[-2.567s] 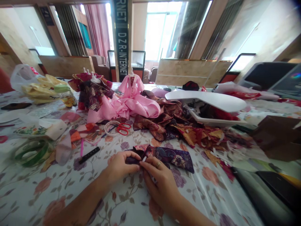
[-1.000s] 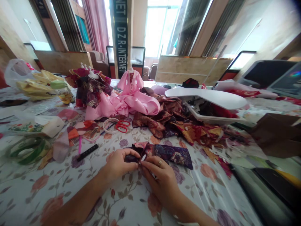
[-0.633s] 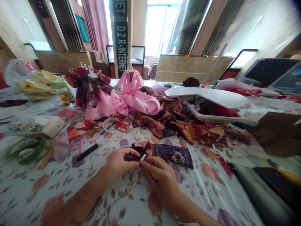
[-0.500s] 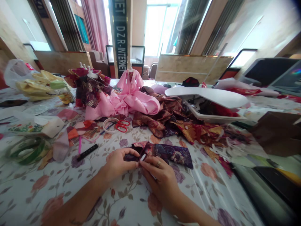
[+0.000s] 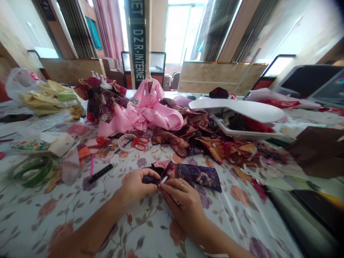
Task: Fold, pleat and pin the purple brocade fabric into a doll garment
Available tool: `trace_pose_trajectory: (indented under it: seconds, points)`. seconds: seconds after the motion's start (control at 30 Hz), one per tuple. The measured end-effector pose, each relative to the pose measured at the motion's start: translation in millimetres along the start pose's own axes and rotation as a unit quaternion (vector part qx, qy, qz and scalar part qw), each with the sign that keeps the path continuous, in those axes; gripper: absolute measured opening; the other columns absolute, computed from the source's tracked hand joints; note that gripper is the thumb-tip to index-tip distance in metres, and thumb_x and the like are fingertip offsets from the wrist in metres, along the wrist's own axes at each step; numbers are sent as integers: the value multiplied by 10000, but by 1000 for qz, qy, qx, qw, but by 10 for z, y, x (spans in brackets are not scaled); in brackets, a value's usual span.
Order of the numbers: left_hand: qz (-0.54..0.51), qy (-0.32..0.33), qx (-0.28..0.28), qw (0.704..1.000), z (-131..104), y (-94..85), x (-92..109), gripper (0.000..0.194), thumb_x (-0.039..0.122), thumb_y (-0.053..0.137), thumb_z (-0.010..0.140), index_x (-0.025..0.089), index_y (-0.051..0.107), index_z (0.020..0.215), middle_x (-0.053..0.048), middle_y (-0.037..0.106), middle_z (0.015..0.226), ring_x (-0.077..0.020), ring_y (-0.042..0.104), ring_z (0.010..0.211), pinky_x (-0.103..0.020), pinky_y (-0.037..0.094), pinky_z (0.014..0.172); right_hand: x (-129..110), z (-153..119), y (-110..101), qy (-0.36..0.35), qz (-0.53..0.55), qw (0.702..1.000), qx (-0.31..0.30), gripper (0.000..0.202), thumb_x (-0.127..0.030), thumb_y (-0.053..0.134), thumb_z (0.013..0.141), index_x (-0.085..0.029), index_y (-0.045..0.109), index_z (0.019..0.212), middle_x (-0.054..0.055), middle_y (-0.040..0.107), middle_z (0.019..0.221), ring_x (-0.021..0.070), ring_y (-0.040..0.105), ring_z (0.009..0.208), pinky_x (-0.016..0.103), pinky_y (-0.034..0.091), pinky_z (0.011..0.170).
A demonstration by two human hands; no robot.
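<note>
Patterned cloth (image 5: pixel 206 178): left end partly hidden behind left hand (image 5: pixel 135 186). White sliver (image 5: pixel 163 180) at right hand (image 5: pixel 185 199): too small to identify. Dark slab (image 5: pixel 16 118), far left: edge-cut. Black case (image 5: pixel 319 208), near right: blurred.

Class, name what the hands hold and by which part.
The dark floral cloth: the left hand and right hand pinch it at its bunched left part.

Dark floral cloth (image 5: pixel 202 175), one end bunched

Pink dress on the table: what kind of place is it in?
Maybe a sewing or craft room: the pink dress sits on a little dress form, with red-handled scissors in front and brown patterned cloth heaped beside it.
</note>
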State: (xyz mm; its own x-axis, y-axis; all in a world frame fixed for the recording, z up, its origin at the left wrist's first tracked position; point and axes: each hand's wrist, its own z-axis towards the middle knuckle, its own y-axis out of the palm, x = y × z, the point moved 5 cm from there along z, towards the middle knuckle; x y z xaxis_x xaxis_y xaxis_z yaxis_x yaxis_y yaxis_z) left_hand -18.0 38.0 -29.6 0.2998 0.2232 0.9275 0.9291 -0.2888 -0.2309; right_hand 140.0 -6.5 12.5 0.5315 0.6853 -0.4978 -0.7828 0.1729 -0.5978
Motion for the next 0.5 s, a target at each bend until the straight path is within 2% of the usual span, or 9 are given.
trace_pose_trajectory:
  seconds: [0.3,0.5]
  points:
    - [-3,4,-4,1000,4,14,-2,358,286,738,604,200,690,949,-19,725,803,-198,662,783,-273,484,731,8,4,-5,10,-9,1000,10,221,-136,513,868,-218,697,959,59,691,865,171,641,766,302,535,693]
    - [5,4,0,1000,-37,8,74,344,306,746,605,199,694,928,-22,719,798,-205,655,794,-279,482,723,3,14,-3,6,-7,1000,6,211,-141,513,870,-211,696,950,59,690,856,166,633,755,304,539,702]
